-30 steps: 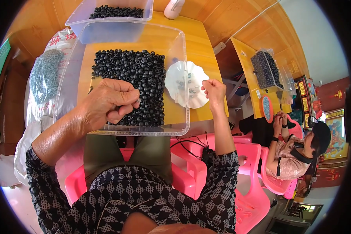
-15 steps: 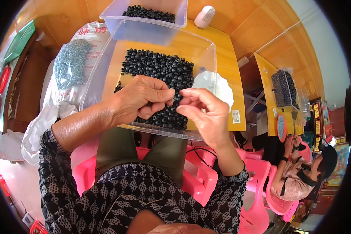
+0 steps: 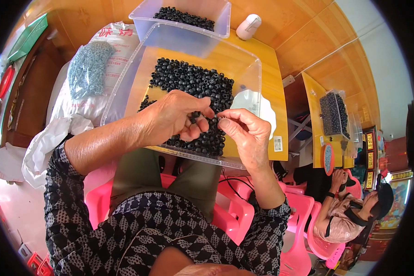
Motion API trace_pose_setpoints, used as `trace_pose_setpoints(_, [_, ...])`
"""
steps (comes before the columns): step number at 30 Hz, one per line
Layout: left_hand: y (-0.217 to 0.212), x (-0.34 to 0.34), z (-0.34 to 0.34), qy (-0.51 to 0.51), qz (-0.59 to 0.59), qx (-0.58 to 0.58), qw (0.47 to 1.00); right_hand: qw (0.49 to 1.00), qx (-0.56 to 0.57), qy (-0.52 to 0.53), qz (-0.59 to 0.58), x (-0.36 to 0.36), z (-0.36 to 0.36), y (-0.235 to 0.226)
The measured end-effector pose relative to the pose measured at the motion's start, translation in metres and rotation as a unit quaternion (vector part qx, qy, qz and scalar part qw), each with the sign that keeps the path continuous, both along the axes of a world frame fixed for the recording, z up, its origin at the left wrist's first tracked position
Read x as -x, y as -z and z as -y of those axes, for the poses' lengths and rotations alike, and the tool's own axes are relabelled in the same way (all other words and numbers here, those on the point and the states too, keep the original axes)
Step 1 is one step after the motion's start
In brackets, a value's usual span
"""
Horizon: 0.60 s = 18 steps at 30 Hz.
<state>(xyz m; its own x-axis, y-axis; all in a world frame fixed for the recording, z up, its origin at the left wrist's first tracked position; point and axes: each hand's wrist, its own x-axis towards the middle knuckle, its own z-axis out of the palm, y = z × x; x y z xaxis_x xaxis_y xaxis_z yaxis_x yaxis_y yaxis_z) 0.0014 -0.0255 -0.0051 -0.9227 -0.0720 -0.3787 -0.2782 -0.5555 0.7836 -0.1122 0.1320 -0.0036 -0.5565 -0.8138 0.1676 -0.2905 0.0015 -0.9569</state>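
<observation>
Item: clear plastic tray (image 3: 255,87), resting on a yellow table (image 3: 276,92) and being tilted toward the seated person, apparently so the heap of small black ring-shaped parts (image 3: 193,85) is kept within reach.

Left hand (image 3: 177,115): being held over the near edge of the heap, fingers curled; several black parts seem to be cupped in it, though the contents are partly hidden.

Right hand (image 3: 246,133): being pinched at thumb and forefinger on a small piece, too small to identify, just beside the left fingertips, apparently so the two can be joined.

Also being stored: a second clear tub (image 3: 216,23) of black parts behind, a sack of grey-blue pieces (image 3: 87,69) at left, a white sheet (image 3: 262,110) under the tray
</observation>
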Motion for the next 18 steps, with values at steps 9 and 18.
trace_pose_setpoints(9, [-0.0017,0.0015,0.0007,0.035,-0.052,-0.033,0.997,0.999,-0.011,0.012,0.039,0.0021,-0.0050,-0.0039])
trace_pose_setpoints(18, [-0.0044,-0.0003,-0.0005,0.006,-0.036,0.005,0.999,0.997,0.050,0.008,0.059,0.0003,-0.0041,-0.0006])
